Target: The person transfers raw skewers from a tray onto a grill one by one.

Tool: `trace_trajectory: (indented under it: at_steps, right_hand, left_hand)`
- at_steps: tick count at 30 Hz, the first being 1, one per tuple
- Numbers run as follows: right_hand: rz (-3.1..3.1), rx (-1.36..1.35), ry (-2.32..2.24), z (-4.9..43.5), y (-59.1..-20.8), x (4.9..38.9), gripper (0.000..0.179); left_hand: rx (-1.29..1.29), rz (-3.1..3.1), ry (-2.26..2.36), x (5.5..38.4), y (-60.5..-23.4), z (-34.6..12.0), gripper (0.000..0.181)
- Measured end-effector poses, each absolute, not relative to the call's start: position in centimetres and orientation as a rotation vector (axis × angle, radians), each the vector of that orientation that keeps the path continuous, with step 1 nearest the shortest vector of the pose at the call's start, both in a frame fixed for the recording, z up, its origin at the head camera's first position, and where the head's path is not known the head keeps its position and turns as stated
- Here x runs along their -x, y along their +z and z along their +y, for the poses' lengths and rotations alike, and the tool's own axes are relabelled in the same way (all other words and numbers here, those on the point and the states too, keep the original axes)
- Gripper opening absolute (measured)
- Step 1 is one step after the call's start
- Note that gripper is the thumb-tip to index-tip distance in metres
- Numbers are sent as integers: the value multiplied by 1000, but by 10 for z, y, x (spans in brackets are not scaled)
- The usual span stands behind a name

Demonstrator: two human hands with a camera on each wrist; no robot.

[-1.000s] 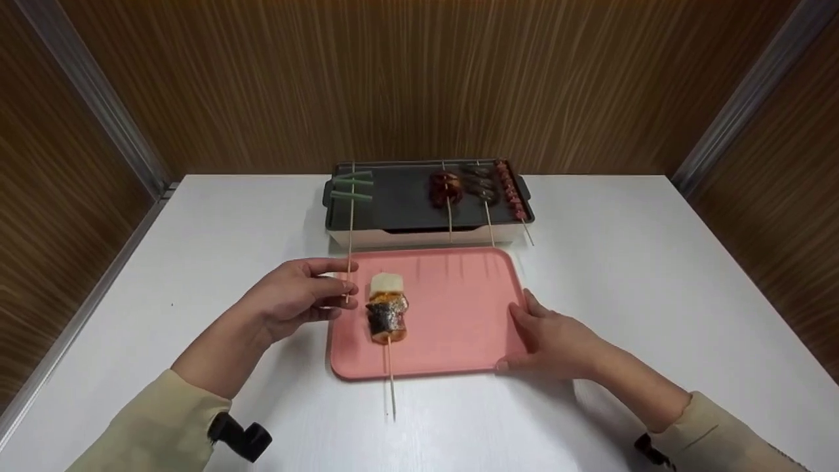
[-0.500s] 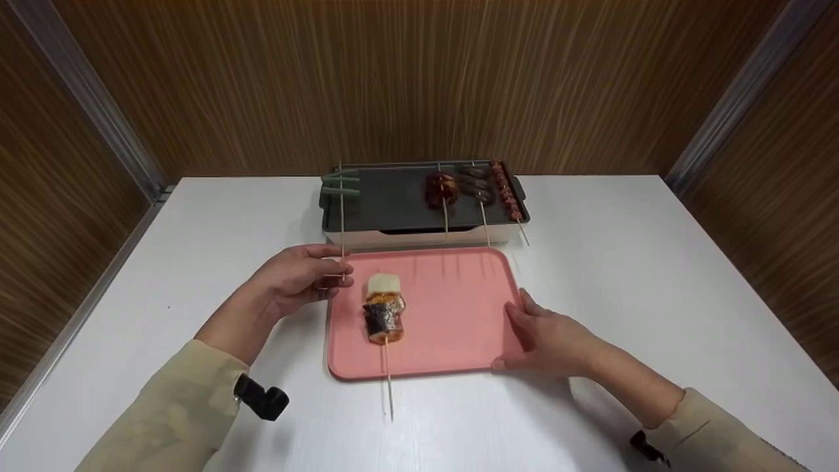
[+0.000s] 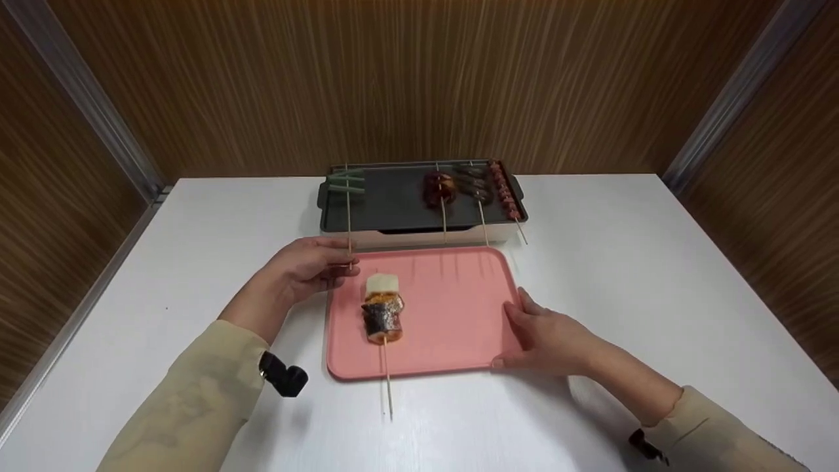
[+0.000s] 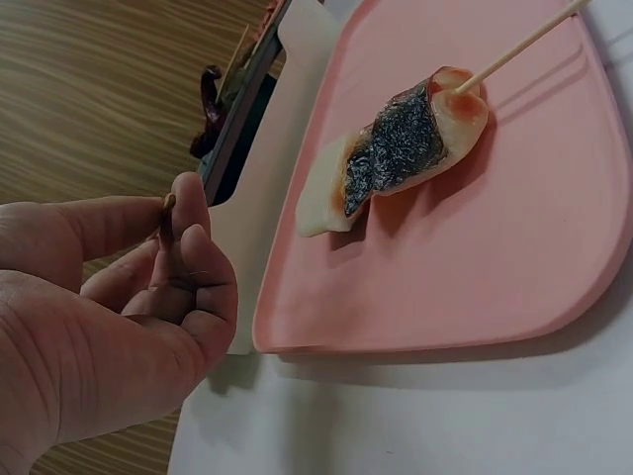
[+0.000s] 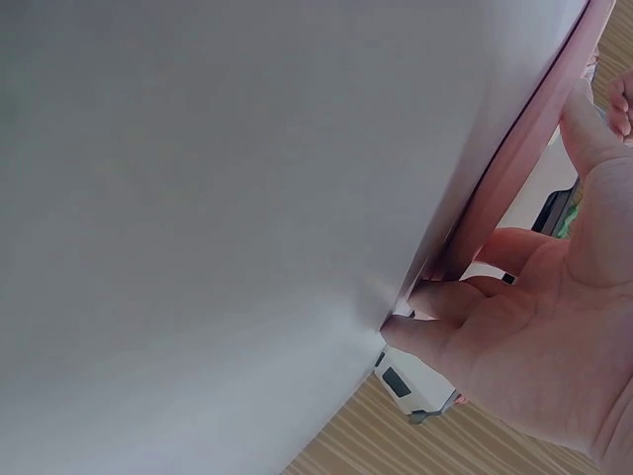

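My left hand (image 3: pixel 313 267) pinches the stick end of a skewer of green vegetable pieces (image 3: pixel 345 181). Those pieces are at the left end of the black grill plate (image 3: pixel 393 196); whether they touch it I cannot tell. In the left wrist view, thumb and fingertips meet round the stick's end. My right hand (image 3: pixel 557 341) holds the pink tray (image 3: pixel 452 321) at its right edge and near corner, fingers bent against the rim in the right wrist view. On the tray's left part lies a skewer (image 4: pixel 406 143) with a white piece and a dark-skinned piece, its stick jutting past the near edge.
Toward the grill's right end lie a reddish-brown skewer (image 3: pixel 438 190), a dark skewer (image 3: pixel 473 183) and a red beaded-looking skewer (image 3: pixel 505 190). Their sticks point toward me, over the front edge. Wood-grain panels (image 3: pixel 419 78) enclose the white table (image 3: pixel 609 262) behind and at both sides.
My left hand has moved forward toward the grill, taking the green skewer farther back over the plate. My right hand and the tray have stayed in place; the view has shifted slightly.
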State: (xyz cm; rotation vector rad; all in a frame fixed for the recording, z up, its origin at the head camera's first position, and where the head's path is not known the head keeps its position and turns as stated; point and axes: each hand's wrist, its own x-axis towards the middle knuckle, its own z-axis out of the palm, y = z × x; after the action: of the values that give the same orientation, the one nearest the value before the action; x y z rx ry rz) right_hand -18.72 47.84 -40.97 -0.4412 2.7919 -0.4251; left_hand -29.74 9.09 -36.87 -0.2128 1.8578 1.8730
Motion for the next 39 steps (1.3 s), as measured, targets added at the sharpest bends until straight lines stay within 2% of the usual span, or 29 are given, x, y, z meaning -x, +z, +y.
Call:
trace_trajectory:
  at_steps: [11,27,34,39]
  right_hand:
    - [2812,491,-450,479,-408,185,113]
    - [2798,466,-453,479,-409,186,115]
    - [2801,462,-454,479,-408,186,114]
    - [2808,485,-460,478,-407,185,113]
  left_hand:
    - [172,1837,1894,305,-373,93,46]
    - [227,1811,1909,308,-375,91,39]
    - [235,1773,1921,306,-376,87,26]
    - [226,1747,1924,302,-379,82,37]
